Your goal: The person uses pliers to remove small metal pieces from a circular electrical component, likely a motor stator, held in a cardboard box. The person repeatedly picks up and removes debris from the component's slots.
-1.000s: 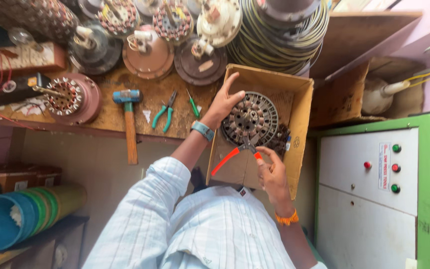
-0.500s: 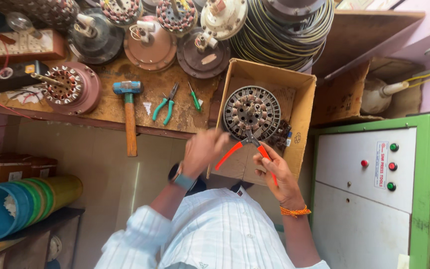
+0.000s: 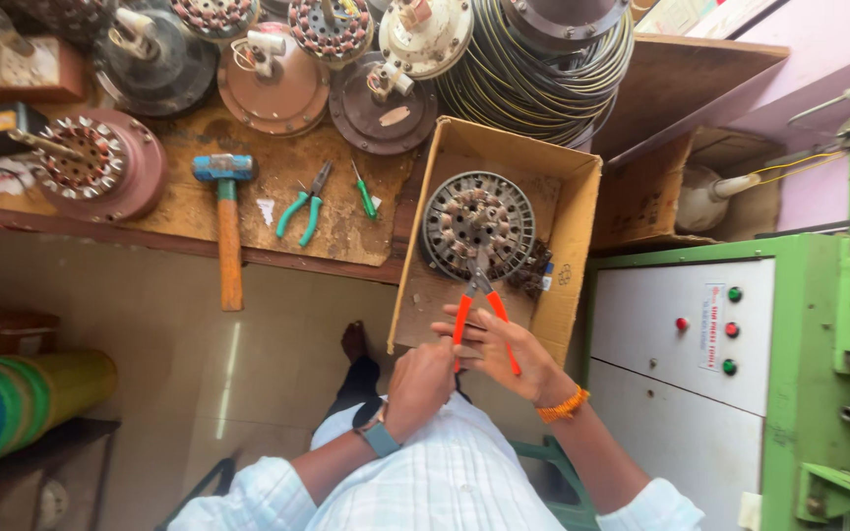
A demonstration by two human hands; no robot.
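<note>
Now your right hand (image 3: 509,359) and left hand (image 3: 420,383) squeeze the stiff orange-handled cutters (image 3: 479,305); keep holding the handles, not the blades.

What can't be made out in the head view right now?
- Pliers: tips too small against the round stator to tell whether they grip anything.
- Left hand: fingers curled away from the camera, contact with the orange handles unclear.
- Cardboard box: small dark parts beside the stator, too small to identify.
</note>
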